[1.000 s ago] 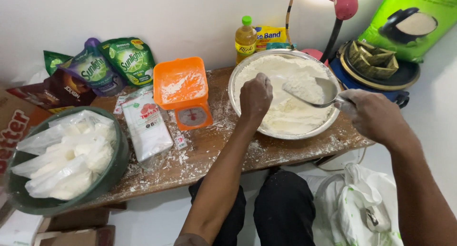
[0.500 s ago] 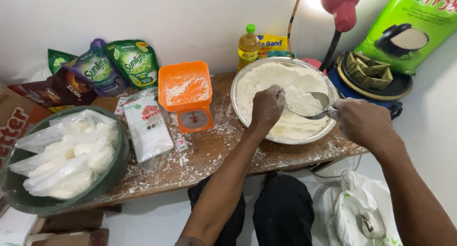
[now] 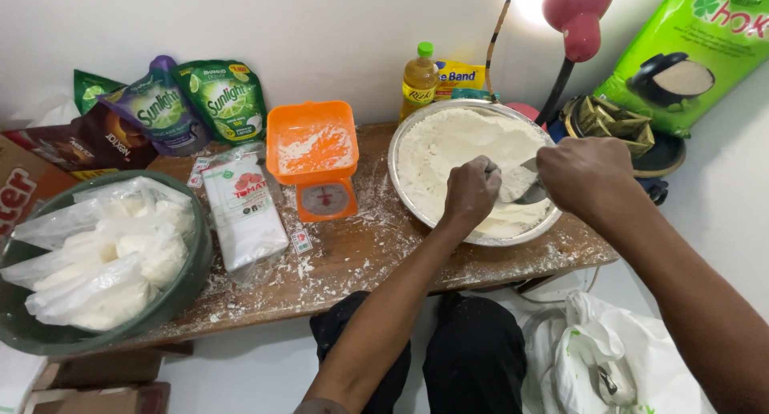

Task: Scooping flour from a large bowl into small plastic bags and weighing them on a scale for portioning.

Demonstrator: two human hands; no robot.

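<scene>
A wide metal bowl (image 3: 394,181) heaped with white flour (image 3: 448,145) stands at the right of a floury wooden table (image 3: 360,254). My left hand (image 3: 471,191) is closed in a fist over the near side of the flour; anything inside it is hidden. My right hand (image 3: 589,173) grips the handle of a metal spoon (image 3: 522,193) loaded with flour. The spoon's tip sits right against my left fist.
An orange kitchen scale (image 3: 315,159) dusted with flour stands mid-table. Left of it lie a white packet (image 3: 244,214) and a green basin (image 3: 192,278) full of filled plastic bags. Pouches (image 3: 216,101) and an oil bottle (image 3: 420,71) line the wall. A white plastic bag (image 3: 609,358) lies on the floor.
My right hand has brought the loaded spoon leftward to my left fist. My left fist has shifted right, toward the near edge of the bowl.
</scene>
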